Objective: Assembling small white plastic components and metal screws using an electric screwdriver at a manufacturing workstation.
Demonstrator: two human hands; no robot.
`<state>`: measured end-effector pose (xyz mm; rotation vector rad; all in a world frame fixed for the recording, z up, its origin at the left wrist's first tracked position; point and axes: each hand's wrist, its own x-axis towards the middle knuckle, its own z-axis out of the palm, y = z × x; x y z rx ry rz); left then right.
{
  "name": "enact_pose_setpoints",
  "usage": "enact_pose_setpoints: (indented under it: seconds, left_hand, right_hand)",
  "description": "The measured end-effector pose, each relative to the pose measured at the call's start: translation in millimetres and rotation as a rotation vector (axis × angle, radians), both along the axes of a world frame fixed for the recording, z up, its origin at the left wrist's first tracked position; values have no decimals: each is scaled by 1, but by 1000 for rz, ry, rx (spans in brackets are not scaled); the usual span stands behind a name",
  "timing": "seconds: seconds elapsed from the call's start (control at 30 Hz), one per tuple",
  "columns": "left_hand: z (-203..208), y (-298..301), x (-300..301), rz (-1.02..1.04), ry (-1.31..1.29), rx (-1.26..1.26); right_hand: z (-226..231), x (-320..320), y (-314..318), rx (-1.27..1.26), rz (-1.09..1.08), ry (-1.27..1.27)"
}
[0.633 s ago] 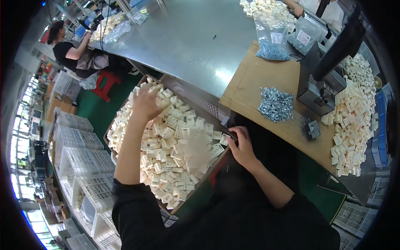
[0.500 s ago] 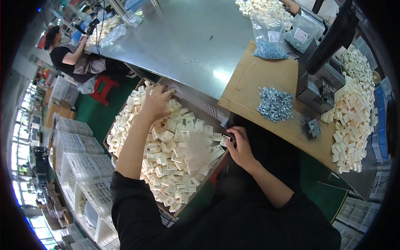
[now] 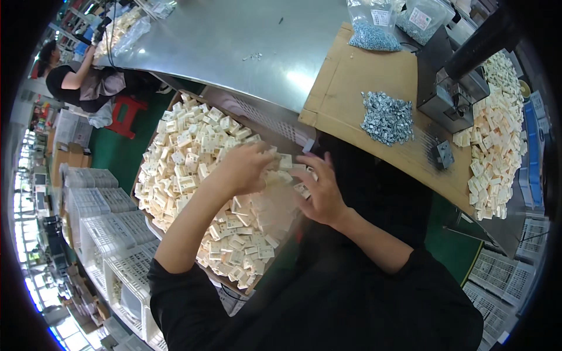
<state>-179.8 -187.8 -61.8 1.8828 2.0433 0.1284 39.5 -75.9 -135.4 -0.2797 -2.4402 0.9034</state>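
A cardboard box [image 3: 144,212] in front of me is heaped with small cream rectangular plastic pieces [image 3: 190,137]. My left hand [image 3: 249,167] reaches over the heap, its fingers bent down among the pieces near the box's right side. Its fingertips are blurred and partly hidden, so a grip on any piece does not show. Close by, my right hand [image 3: 323,190] is at the box's right edge, fingers spread and thumb apart. A few cream pieces lie between the two hands, and I see none held in the right one. A hazy smudge veils the pieces below my hands.
A metal table [image 3: 234,35] bears a cardboard sheet [image 3: 333,88], small grey metal parts [image 3: 386,117], a bench press [image 3: 448,99] and a bag of bluish parts [image 3: 374,35]. More cream pieces [image 3: 494,140] are piled right. White crates [image 3: 111,228] stand left; a person [image 3: 73,79] sits beyond.
My left hand has come from the far end of the box toward the right hand. My right hand has moved slightly left and its fingers have spread. The whole view has shifted a little.
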Motion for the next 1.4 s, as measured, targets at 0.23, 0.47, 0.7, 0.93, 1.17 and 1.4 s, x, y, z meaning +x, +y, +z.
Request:
enact_pose_setpoints:
  seconds: [0.23, 0.47, 0.7, 0.93, 1.17, 1.4]
  left_hand:
    - [-15, -17, 4, 16, -60, 92]
    - [2, -45, 14, 9, -107, 239]
    - [1, -89, 38, 77, 80, 520]
    - [-4, -130, 52, 174, 221, 630]
    - [-3, -161, 67, 258, 298, 660]
    - [-23, -191, 64, 495, 264, 669]
  right_hand:
    - [-9, -36, -26, -184, 236, 105]
    - [-42, -50, -58, -272, 318, 39]
    - [2, -48, -66, -57, 417, 93]
    - [8, -56, -78, -16, 581, 236]
    - [19, -64, -97, 59, 604, 336]
    - [39, -101, -104, 327, 662, 319]
